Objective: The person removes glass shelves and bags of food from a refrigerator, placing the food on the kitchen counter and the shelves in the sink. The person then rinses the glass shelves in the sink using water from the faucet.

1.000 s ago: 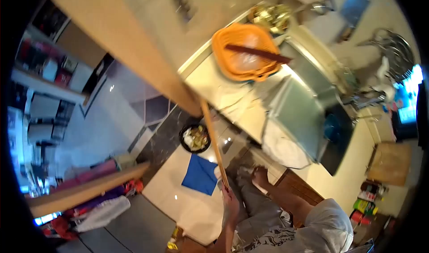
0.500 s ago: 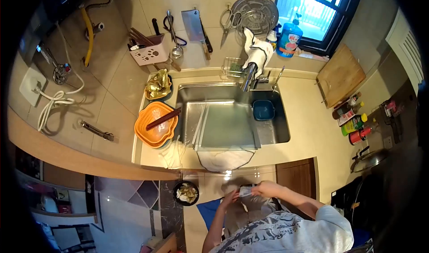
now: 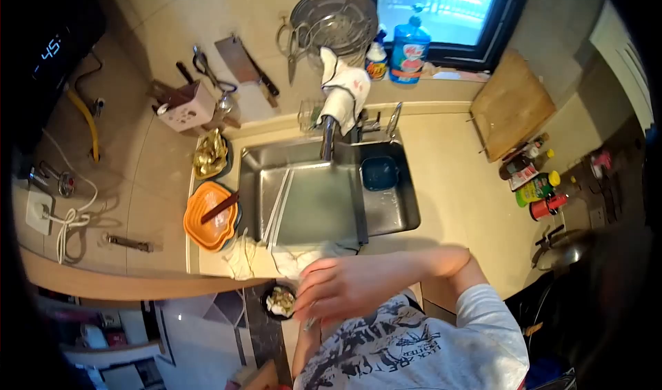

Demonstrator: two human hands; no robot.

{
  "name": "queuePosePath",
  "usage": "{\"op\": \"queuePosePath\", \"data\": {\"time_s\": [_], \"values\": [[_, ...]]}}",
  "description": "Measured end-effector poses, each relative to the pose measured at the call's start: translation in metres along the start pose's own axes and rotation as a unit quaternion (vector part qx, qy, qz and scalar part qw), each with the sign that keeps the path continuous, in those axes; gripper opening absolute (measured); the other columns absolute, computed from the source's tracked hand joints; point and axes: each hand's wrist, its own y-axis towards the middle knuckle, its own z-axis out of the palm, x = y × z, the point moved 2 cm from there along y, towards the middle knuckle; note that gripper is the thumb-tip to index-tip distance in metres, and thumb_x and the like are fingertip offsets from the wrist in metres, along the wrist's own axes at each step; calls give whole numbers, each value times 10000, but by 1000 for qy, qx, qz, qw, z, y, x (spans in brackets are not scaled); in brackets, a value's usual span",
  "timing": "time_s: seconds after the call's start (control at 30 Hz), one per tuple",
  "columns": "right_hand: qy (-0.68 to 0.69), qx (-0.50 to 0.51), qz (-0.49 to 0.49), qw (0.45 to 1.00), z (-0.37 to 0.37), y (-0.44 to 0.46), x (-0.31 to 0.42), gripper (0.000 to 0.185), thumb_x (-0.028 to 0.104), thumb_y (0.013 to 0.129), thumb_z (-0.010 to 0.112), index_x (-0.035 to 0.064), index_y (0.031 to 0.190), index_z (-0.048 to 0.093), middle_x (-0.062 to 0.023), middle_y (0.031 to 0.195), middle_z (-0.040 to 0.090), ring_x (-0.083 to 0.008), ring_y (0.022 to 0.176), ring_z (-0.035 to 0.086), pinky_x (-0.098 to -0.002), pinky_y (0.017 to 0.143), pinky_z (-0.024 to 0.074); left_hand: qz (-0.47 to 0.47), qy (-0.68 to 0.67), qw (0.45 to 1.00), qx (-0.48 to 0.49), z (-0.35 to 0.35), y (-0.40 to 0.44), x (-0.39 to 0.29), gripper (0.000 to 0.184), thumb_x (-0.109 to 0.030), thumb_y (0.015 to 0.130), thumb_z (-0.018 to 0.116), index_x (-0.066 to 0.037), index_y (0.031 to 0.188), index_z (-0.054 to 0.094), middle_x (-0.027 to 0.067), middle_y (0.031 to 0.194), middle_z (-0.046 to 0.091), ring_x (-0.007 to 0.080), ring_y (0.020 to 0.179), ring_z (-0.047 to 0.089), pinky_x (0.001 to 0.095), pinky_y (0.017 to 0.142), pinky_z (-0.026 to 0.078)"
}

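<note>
My right hand [image 3: 331, 290] is raised at the front of the counter, back of the hand up, with its fingers bent and pressed together. What its fingers hold is hidden under them; a small greyish bit [image 3: 308, 323] shows below. Of my left arm only the forearm [image 3: 305, 352] shows, and its hand is covered by the right one. Just beyond the hands, a frosted glass panel [image 3: 316, 207] with white edge strips leans in the steel sink [image 3: 255, 166]. A white cloth [image 3: 296, 262] lies under its near edge, partly hidden by my right hand.
Left of the sink sit orange baskets [image 3: 196, 217] with dark red chopsticks [image 3: 221, 207] across them. A blue basin [image 3: 380, 174] is in the right bowl. The faucet [image 3: 329, 142] wears a white cloth. A bowl of scraps [image 3: 279, 300] stands low at left; bottles [image 3: 538, 190] line the right.
My right hand has risen and swung left, up toward the camera, covering my left hand. The clear plastic-looking thing between the hands is out of sight. The view has shifted and tilted.
</note>
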Motion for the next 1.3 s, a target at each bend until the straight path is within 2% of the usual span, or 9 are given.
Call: {"op": "queuePosePath", "data": {"time_s": [0.23, 0.3, 0.37, 0.43, 0.77, 1.1, 1.17, 1.23, 1.3], "values": [[-217, -222, -176, 934, -76, 45, 58, 169, 177, 738, 511, 49, 835, 563, -88, 799, 559, -214, 814, 508, -310, 758, 398, 121, -109, 985, 58, 49, 6, -39, 540, -420, 845, 350, -91, 1268, 282, 97, 1036, 476, 198, 818, 513, 306, 660, 446], [98, -12, -116, 988, -104, 36, 42, 187, 51, 779, 382, -26, 794, 552, -152, 892, 558, -311, 790, 544, -407, 737, 450, 133, -124, 981, 72, 57, 4, -51, 540, -416, 844, 352, -91, 1269, 280, 96, 1028, 475, 198, 808, 512, 306, 654, 446], [138, -120, -166, 969, -99, 28, 19, 228, 24, 782, 347, -59, 732, 554, -160, 819, 566, -317, 701, 546, -390, 664, 468, 140, -129, 978, 86, 61, 4, -63, 539, -413, 844, 354, -92, 1270, 278, 95, 1021, 475, 198, 798, 511, 307, 649, 446], [302, -153, -39, 940, -103, 31, -4, 130, 114, 767, 438, -13, 765, 468, -132, 772, 494, -273, 673, 476, -344, 607, 411, 144, -129, 976, 97, 65, 5, -75, 539, -409, 843, 355, -93, 1272, 276, 94, 1013, 475, 197, 788, 509, 307, 644, 447], [136, 43, 76, 987, -83, 65, -9, 242, 150, 781, 478, -25, 942, 521, -105, 805, 533, -251, 713, 527, -299, 634, 432, 171, -174, 960, 136, 82, -3, -108, 537, -392, 840, 363, -96, 1278, 267, 90, 980, 473, 195, 744, 504, 307, 621, 448], [-148, 150, -10, 977, -37, 140, 30, 156, 228, 661, 536, 114, 589, 458, 41, 605, 425, -129, 582, 385, -224, 534, 302, 234, -184, 953, 59, 50, -25, -88, 523, -320, 829, 406, -80, 1271, 262, 54, 866, 439, 146, 637, 453, 272, 571, 422], [-28, 281, -6, 959, -46, 146, 16, 169, 280, 607, 566, 125, 656, 520, 32, 661, 472, -130, 666, 436, -251, 560, 311, 259, -183, 947, 54, 53, -33, -83, 520, -311, 829, 413, -79, 1269, 261, 46, 859, 432, 142, 644, 452, 274, 575, 416], [45, 221, -20, 974, -18, 143, -12, 243, 168, 718, 544, 2, 885, 484, -60, 734, 512, -186, 748, 507, -325, 604, 415, 281, -178, 941, 53, 42, -43, -85, 498, -299, 832, 406, -70, 1259, 288, 42, 854, 420, 125, 668, 451, 289, 635, 419], [423, 320, 172, 830, -28, 162, -59, 320, 295, 771, 516, -4, 883, 512, -74, 800, 547, -172, 830, 513, -323, 642, 429, 174, -196, 941, 215, 23, -58, -89, 474, -308, 831, 408, -69, 1232, 330, 36, 845, 424, 122, 672, 452, 294, 654, 416]]}}
